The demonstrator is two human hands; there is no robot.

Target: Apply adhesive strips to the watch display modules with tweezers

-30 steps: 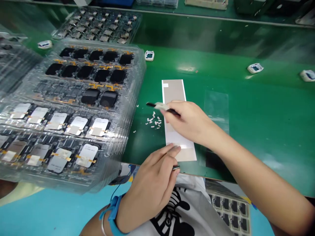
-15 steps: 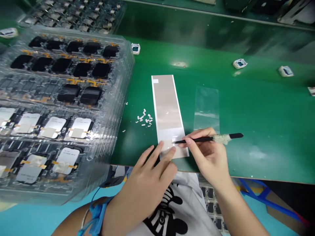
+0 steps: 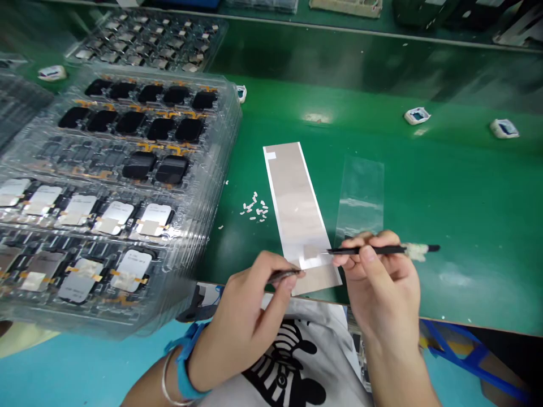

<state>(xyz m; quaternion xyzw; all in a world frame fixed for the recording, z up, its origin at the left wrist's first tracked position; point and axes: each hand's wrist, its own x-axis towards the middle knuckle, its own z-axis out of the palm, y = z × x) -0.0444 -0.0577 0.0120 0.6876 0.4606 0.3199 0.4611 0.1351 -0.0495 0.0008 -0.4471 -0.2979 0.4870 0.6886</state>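
Our right hand (image 3: 382, 282) pinches black tweezers (image 3: 369, 249), their tip on the grey strip (image 3: 297, 198) lying flat on the green bench (image 3: 466, 186); our left hand (image 3: 250, 316) grips a small dark part (image 3: 284, 275). White peeled bits (image 3: 255, 209) lie beside the strip. Clear ribbed trays (image 3: 212, 186) hold glossy black and matte silver squares.

text: none legible | tray parts (image 3: 139, 220): print was too blurred to read | shirt (image 3: 292, 362): black graphic only, no words
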